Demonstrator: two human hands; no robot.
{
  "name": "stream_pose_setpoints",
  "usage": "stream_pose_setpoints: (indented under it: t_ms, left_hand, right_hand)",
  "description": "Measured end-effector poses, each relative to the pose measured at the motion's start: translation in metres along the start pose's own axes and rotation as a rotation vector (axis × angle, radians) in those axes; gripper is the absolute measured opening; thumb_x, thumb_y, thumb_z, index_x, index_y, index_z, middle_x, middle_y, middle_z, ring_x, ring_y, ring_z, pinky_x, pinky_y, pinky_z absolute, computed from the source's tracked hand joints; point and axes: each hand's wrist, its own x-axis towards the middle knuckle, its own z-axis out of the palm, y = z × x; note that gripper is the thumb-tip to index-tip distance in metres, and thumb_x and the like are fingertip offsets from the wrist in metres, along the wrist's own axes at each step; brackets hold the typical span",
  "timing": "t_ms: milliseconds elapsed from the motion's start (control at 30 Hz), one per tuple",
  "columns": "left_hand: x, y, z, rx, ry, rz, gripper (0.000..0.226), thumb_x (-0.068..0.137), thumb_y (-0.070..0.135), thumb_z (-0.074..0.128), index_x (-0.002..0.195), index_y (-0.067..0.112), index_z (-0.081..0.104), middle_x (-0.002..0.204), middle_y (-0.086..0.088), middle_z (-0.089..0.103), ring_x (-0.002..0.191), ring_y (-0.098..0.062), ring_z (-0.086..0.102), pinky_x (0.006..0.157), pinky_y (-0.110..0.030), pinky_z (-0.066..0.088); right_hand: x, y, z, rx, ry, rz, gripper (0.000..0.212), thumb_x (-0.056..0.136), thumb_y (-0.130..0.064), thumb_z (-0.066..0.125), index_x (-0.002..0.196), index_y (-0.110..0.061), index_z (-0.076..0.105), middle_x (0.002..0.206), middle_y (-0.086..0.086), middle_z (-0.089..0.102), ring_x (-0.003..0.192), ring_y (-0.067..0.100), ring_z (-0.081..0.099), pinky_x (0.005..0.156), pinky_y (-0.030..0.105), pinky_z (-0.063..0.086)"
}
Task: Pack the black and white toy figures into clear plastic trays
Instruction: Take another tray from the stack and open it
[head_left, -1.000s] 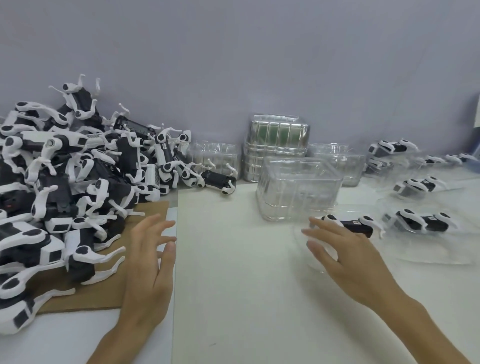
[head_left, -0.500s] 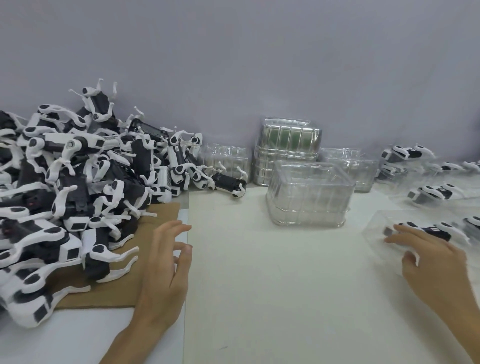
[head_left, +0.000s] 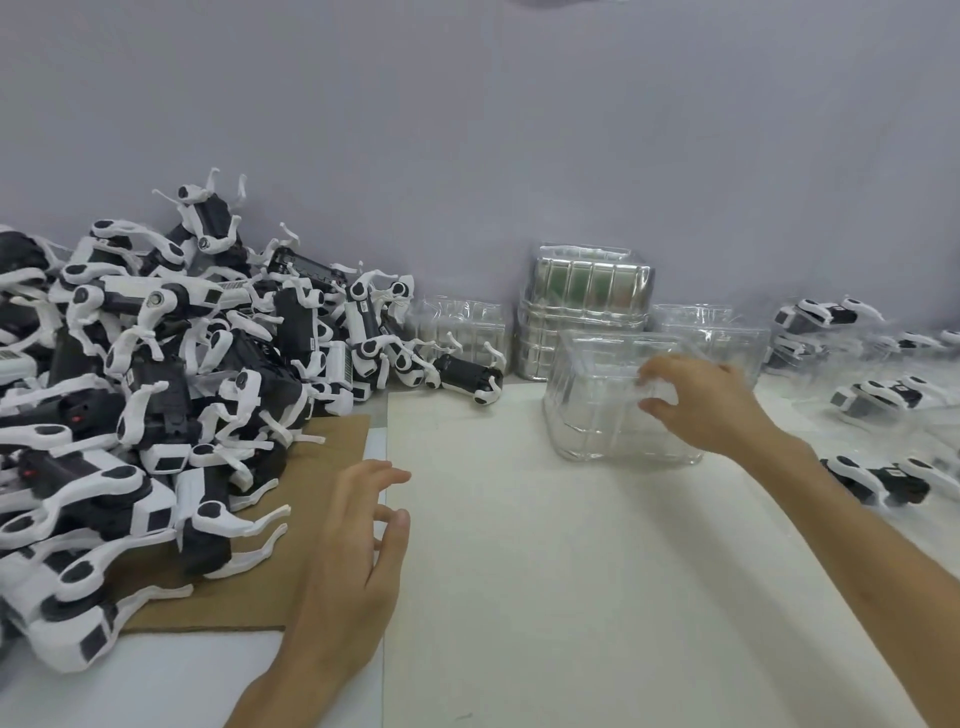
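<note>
A big heap of black and white toy figures (head_left: 156, 395) fills the left side, partly on a brown cardboard sheet (head_left: 270, 530). My left hand (head_left: 353, 556) rests open on the table beside the heap, fingers relaxed and holding nothing. A stack of clear plastic trays (head_left: 597, 415) stands at the middle back. My right hand (head_left: 696, 400) reaches over this stack, and its fingers pinch the top tray's rim. Packed figures in trays (head_left: 883, 478) lie at the right.
A taller stack of clear trays (head_left: 587, 301) stands against the grey wall (head_left: 467, 130), with smaller tray stacks on either side (head_left: 457, 327). One loose figure (head_left: 467, 374) lies near them. A white sheet (head_left: 571, 571) covers the table in front of me.
My right hand left the filled tray at the right and moved left and back onto the stack of empty trays. The left hand stayed by the heap.
</note>
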Motion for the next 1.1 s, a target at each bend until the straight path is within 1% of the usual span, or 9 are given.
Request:
stream_pose_setpoints:
  t_ms: [100,267,367,433,467,633,800,967,1100]
  left_hand:
    - [0.000,-0.001,0.001,0.013,-0.009,-0.014,0.027,0.095,0.029,0.043,0.116,0.043,0.051,0.129,0.027,0.043,0.104,-0.007,0.057,0.077,-0.009,0.043]
    - [0.002,0.000,0.001,0.027,-0.060,-0.026,0.017,0.092,0.029,0.050,0.101,0.038,0.061,0.112,0.024,0.057,0.096,-0.006,0.060,0.071,-0.012,0.044]
    - [0.003,0.006,0.000,-0.147,-0.154,-0.139,0.015,0.084,0.043,0.058,0.084,0.036,0.071,0.094,0.017,0.070,0.089,-0.008,0.065,0.069,-0.016,0.046]
    - [0.004,0.013,-0.001,-0.302,-0.229,-0.242,0.026,0.074,0.057,0.061,0.089,0.040,0.073,0.093,0.011,0.074,0.087,-0.009,0.068,0.072,-0.022,0.050]
    - [0.004,0.016,-0.001,-0.365,-0.252,-0.271,0.030,0.071,0.059,0.063,0.092,0.041,0.073,0.094,0.009,0.075,0.087,-0.011,0.069,0.072,-0.023,0.051]
    - [0.005,0.028,-0.003,-0.596,-0.260,-0.295,0.029,0.076,0.046,0.068,0.098,0.028,0.077,0.099,-0.003,0.076,0.088,-0.021,0.072,0.076,-0.025,0.055]
    - [0.002,0.037,-0.001,-0.718,-0.296,-0.356,0.021,0.091,0.032,0.063,0.106,0.026,0.076,0.105,-0.008,0.076,0.094,-0.027,0.073,0.081,-0.027,0.056]
    - [-0.001,0.038,0.006,-0.785,-0.200,-0.395,0.022,0.087,0.026,0.069,0.098,0.011,0.078,0.107,-0.013,0.075,0.103,-0.029,0.071,0.084,-0.032,0.057]
    - [-0.001,0.041,0.005,-0.789,-0.111,-0.407,0.017,0.075,0.027,0.079,0.080,0.011,0.079,0.084,-0.012,0.076,0.076,-0.023,0.075,0.072,-0.021,0.055]
  right_hand:
    - [0.005,-0.004,-0.009,0.071,0.135,-0.003,0.018,0.092,-0.020,0.066,0.109,-0.025,0.066,0.120,-0.003,0.066,0.114,0.022,0.057,0.098,0.036,0.025]
    - [-0.010,-0.033,-0.023,0.193,0.505,-0.098,0.024,0.087,-0.010,0.070,0.110,-0.017,0.068,0.107,0.001,0.067,0.107,0.028,0.060,0.101,0.037,0.029]
    - [-0.037,-0.068,-0.026,0.454,0.609,-0.261,0.024,0.085,-0.010,0.074,0.107,-0.014,0.067,0.096,-0.002,0.064,0.092,0.016,0.061,0.095,0.029,0.045]
    - [-0.063,-0.094,-0.017,0.600,0.595,-0.350,0.024,0.083,-0.014,0.073,0.106,-0.013,0.066,0.090,-0.005,0.064,0.083,0.004,0.058,0.083,0.008,0.040]
    - [-0.076,-0.105,-0.010,0.665,0.570,-0.372,0.024,0.082,-0.016,0.073,0.104,-0.015,0.066,0.088,-0.007,0.066,0.082,0.000,0.059,0.078,0.005,0.038]
    - [-0.117,-0.137,0.029,0.964,0.388,-0.296,0.023,0.080,-0.027,0.077,0.099,-0.031,0.065,0.093,-0.016,0.067,0.083,0.007,0.066,0.065,0.011,0.046]
    - [-0.123,-0.136,0.036,1.036,0.320,-0.216,0.021,0.080,-0.038,0.078,0.098,-0.035,0.066,0.094,-0.016,0.069,0.081,0.012,0.069,0.061,0.023,0.052]
    - [-0.128,-0.145,0.043,1.019,0.250,-0.291,0.018,0.080,-0.034,0.075,0.096,-0.030,0.067,0.096,-0.012,0.066,0.082,0.010,0.069,0.065,0.016,0.051]
    - [-0.130,-0.147,0.044,1.035,0.222,-0.305,0.018,0.080,-0.031,0.074,0.096,-0.027,0.068,0.098,-0.012,0.065,0.083,0.012,0.069,0.066,0.016,0.051]
